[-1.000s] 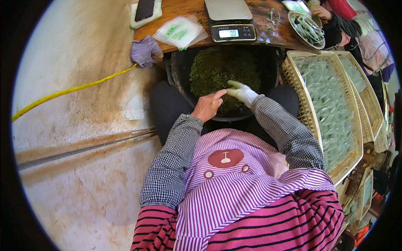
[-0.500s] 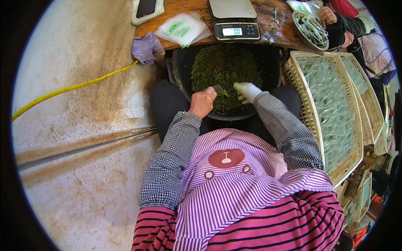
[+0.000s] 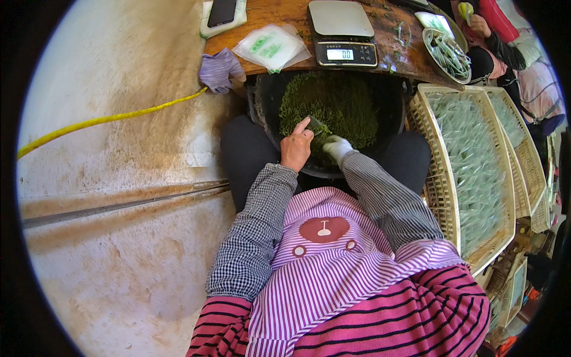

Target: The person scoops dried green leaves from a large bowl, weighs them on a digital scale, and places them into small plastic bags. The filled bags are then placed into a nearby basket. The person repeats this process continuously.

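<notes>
Between my knees stands a black tub (image 3: 257, 113) holding a heap of small green plants (image 3: 360, 113). My bare left hand (image 3: 296, 147) is closed on the edge of a small clear plastic bag (image 3: 313, 123), its index finger stretched along the bag. Some green sprigs (image 3: 323, 131) show at the bag's opening. My right hand (image 3: 338, 149), in a whitish glove, is low over the heap just right of the bag. Its fingers are curled together at the sprigs, their tips partly hidden among the green.
A wooden table (image 3: 404, 56) beyond the tub bears a digital scale (image 3: 342, 35), flat plastic bags (image 3: 272, 47), a phone (image 3: 222, 12) and a bowl of ties (image 3: 449, 56). Crates of filled bags (image 3: 470, 172) stand right. A purple glove (image 3: 221, 70) hangs left. Another person's hand (image 3: 479, 25) is at far right.
My right hand has come left and down, close to the bag. My left hand has shifted slightly, its index finger now stretched out. The view has moved a little.
</notes>
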A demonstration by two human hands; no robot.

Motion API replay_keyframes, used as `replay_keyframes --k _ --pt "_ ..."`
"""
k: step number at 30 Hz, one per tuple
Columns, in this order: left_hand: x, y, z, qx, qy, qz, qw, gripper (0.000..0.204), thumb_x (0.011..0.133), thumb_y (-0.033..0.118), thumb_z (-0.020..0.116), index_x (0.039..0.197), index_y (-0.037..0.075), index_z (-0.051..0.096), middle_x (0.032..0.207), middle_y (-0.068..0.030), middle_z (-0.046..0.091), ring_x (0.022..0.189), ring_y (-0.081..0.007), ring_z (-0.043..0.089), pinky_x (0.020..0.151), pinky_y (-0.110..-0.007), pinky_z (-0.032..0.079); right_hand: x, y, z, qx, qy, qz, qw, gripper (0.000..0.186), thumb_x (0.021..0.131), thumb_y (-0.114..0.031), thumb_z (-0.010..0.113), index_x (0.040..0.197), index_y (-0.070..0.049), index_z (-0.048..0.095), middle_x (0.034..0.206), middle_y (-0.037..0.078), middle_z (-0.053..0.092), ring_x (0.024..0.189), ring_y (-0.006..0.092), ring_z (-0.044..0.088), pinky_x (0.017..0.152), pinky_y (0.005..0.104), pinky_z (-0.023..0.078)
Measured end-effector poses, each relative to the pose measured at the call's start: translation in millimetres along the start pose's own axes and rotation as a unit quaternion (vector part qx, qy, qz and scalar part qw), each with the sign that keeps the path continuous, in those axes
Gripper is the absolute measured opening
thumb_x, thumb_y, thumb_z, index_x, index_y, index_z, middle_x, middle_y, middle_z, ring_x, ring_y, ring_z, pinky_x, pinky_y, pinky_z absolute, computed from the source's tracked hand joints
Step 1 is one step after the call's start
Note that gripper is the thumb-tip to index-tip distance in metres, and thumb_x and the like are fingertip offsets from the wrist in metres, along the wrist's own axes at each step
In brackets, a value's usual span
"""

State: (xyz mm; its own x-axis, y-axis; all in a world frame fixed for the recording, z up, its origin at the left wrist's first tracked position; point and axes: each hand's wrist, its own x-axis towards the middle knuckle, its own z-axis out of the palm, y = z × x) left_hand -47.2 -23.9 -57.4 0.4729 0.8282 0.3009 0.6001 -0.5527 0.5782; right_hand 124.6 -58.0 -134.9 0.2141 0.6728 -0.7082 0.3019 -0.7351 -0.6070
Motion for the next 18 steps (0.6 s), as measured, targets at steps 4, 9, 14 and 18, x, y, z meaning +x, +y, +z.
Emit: replay_keyframes --k 4,9,14,18 --pt "-2 -1 7 0.012 -0.061 -0.024 0.998 0.003 0.079 0.002 0.059 0.076 0.004 0.059 0.131 -0.0104 0.051 0.060 -0.0259 0.061 0.054 -0.038 0.052 -78 -50 -37 0.486 0.027 -0.112 0.867 0.049 0.083 -0.016 0.059 0.128 -0.005 0.046 0.117 0.009 0.056 0.104 0.0209 0.053 0.090 0.0335 0.043" --pt "-3 5 9 0.133 -0.131 0.003 0.982 0.013 0.071 -0.003 0.061 0.082 0.003 0.065 0.126 -0.0181 0.053 0.064 -0.0261 0.063 0.057 -0.037 0.053 -123 -104 -51 0.439 -0.121 -0.204 0.867 0.061 0.085 -0.029 0.063 0.138 -0.010 0.038 0.133 0.007 0.046 0.120 0.0212 0.043 0.104 0.0337 0.031" --pt "-6 -4 7 0.116 -0.167 0.030 0.979 0.025 0.072 -0.002 0.062 0.095 0.003 0.067 0.134 -0.0192 0.045 0.065 -0.0265 0.063 0.059 -0.038 0.054 -81 -76 -42 0.086 0.019 -0.259 0.962 0.062 0.082 -0.012 0.062 0.139 -0.013 0.038 0.141 0.013 0.037 0.134 0.0277 0.029 0.108 0.0371 0.028" --pt "-8 7 -2 0.082 -0.133 0.009 0.988 0.018 0.079 0.002 0.058 0.094 0.001 0.067 0.134 -0.0151 0.046 0.066 -0.0257 0.064 0.062 -0.039 0.053 -88 -71 -36 -0.085 0.109 -0.342 0.929 0.056 0.072 -0.002 0.061 0.126 -0.014 0.051 0.141 0.016 0.036 0.131 0.0335 0.032 0.106 0.0402 0.030"
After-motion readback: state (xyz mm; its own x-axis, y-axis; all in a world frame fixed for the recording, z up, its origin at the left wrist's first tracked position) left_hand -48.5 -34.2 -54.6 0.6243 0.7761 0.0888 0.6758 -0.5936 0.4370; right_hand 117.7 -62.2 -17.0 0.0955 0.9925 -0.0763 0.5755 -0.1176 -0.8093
